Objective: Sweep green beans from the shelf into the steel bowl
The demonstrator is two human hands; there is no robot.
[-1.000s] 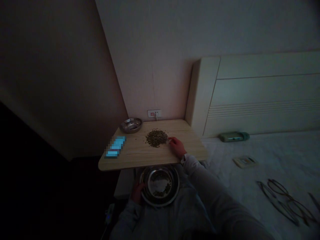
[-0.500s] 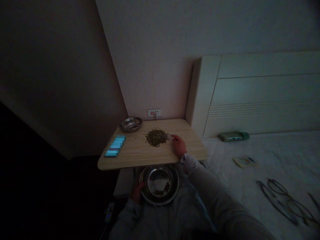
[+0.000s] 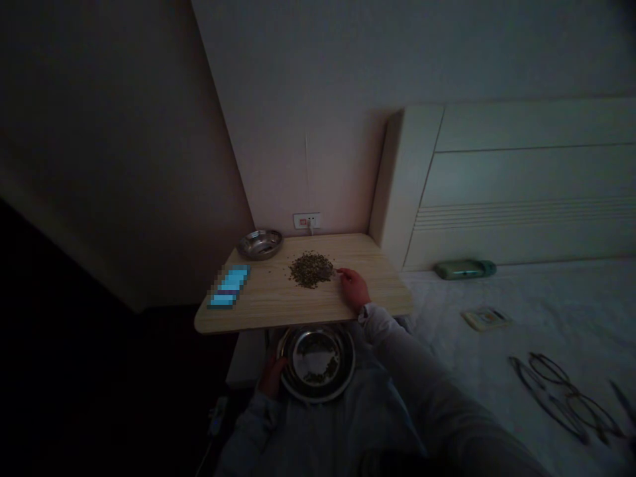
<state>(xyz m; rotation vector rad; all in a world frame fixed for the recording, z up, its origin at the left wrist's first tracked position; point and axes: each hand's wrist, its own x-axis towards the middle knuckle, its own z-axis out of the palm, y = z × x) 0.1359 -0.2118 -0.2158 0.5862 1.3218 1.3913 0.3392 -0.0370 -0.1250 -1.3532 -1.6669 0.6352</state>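
Observation:
My right hand (image 3: 354,289) is closed on the handle of what looks like a small metal spoon (image 3: 326,272). Its bowl end lies at the right edge of a heap of small greenish-brown seeds or grains (image 3: 308,268) on the wooden table (image 3: 268,310). Below the table's front edge, my left hand (image 3: 273,376) grips the left rim of a round metal basin (image 3: 318,396) above my lap. Some of the same bits lie scattered over the bottom of the basin.
A smaller metal bowl (image 3: 260,245) stands at the table's back left, with a lit, blurred-out phone (image 3: 229,287) in front. Behind the table is a wall socket (image 3: 307,221) with a plug. On the bed at right lie a green bottle-like object (image 3: 466,269), a flat packet (image 3: 485,319) and cables (image 3: 561,397).
My right hand has shifted slightly left, and the spoon's end sits a little further into the heap. The left hand still holds the basin in nearly the same place.

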